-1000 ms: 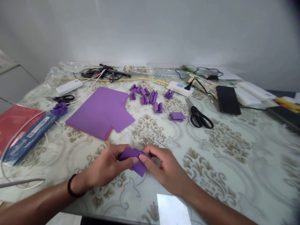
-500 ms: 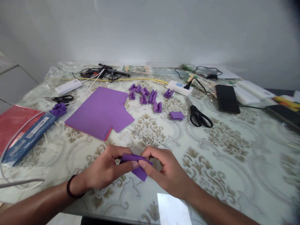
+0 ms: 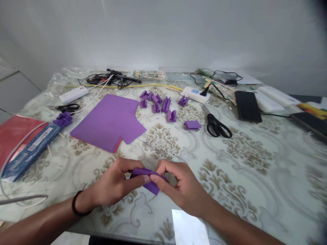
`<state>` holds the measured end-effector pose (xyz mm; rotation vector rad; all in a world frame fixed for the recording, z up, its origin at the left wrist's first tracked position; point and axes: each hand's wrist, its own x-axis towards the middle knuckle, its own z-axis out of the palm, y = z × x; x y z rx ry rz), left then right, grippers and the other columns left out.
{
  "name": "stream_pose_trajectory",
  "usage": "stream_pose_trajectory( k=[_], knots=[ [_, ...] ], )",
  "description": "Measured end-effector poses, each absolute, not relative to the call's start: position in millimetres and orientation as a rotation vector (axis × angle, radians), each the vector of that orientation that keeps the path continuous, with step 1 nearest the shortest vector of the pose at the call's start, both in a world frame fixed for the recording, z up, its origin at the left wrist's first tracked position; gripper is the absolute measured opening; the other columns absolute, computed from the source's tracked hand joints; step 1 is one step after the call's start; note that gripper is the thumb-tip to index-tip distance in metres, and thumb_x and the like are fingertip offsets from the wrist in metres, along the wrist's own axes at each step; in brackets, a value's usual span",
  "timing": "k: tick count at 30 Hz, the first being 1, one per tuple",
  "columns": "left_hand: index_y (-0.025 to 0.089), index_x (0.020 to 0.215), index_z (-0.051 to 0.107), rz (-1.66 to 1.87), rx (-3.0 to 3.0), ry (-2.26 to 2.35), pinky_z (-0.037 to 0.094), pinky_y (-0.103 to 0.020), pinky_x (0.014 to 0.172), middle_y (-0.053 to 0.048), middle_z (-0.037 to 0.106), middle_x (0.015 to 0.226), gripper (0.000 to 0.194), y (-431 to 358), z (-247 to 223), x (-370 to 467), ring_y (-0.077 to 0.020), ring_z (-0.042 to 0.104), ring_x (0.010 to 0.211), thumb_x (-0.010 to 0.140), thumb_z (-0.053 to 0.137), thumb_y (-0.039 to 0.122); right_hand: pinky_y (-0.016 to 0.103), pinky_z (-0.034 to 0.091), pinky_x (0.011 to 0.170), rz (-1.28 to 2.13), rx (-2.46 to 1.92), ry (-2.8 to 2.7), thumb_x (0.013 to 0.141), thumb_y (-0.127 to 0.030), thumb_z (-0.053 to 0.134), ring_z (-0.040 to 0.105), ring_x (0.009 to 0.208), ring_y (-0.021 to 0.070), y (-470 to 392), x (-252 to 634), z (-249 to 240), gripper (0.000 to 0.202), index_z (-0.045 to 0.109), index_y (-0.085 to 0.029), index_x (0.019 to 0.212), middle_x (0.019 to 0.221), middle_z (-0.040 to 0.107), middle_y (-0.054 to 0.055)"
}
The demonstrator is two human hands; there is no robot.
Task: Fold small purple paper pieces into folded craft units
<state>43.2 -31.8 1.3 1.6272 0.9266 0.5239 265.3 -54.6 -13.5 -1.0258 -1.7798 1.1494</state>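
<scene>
Between both hands is a folded piece of purple paper (image 3: 152, 188), held just above the table near its front edge. My left hand (image 3: 116, 182) pinches its left part, thumb on the near side and fingers behind. My right hand (image 3: 178, 185) pinches the upper fold farther right, its thumb tip touching the left thumb tip. The fingertips behind the paper are hidden. Beyond the hands lie several small folded purple paper pieces (image 3: 171, 116) and one flatter folded piece (image 3: 192, 125). To their left is a stack of purple paper sheets (image 3: 107, 119).
Black-handled scissors (image 3: 217, 126) lie at right, near a phone (image 3: 247, 106) and a white power strip (image 3: 195, 94). At left are a red and blue packet (image 3: 33, 146), a crumpled purple paper (image 3: 63, 119), other scissors (image 3: 67, 108) and a white power bank (image 3: 74, 94). Cables run along the back.
The lower corner of the held paper has risen slightly, and my right hand has tilted a little. Both hands keep their pinch; the things on the table stay put.
</scene>
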Motion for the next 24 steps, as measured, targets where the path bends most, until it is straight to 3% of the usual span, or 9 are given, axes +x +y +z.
stream_pose_trajectory(
  k=[7,24],
  knots=[
    [0.016,0.077,0.068,0.598,1.717,0.983,0.036,-0.023,0.061,0.004,0.055,0.066,0.028,-31.0,-0.1,44.1,-0.0115,0.047,0.065,0.100,0.066,0.033,0.026,0.041,0.060,1.130,-1.057,-1.727,0.099,-0.028,0.065,0.052,0.062,0.0124,-53.4,266.9,-14.5,0.021,0.059,-0.022,0.081,0.068,0.054,-0.005],
    [0.016,0.085,0.074,0.596,1.802,0.954,0.042,-0.022,0.064,0.003,0.065,0.072,0.022,-33.5,0.9,45.6,-0.0107,0.053,0.066,0.102,0.066,0.028,0.026,0.038,0.060,1.091,-0.989,-1.773,0.097,-0.019,0.063,0.047,0.062,0.0116,-53.7,267.2,-16.5,0.021,0.055,-0.022,0.077,0.069,0.050,-0.006]
  ],
)
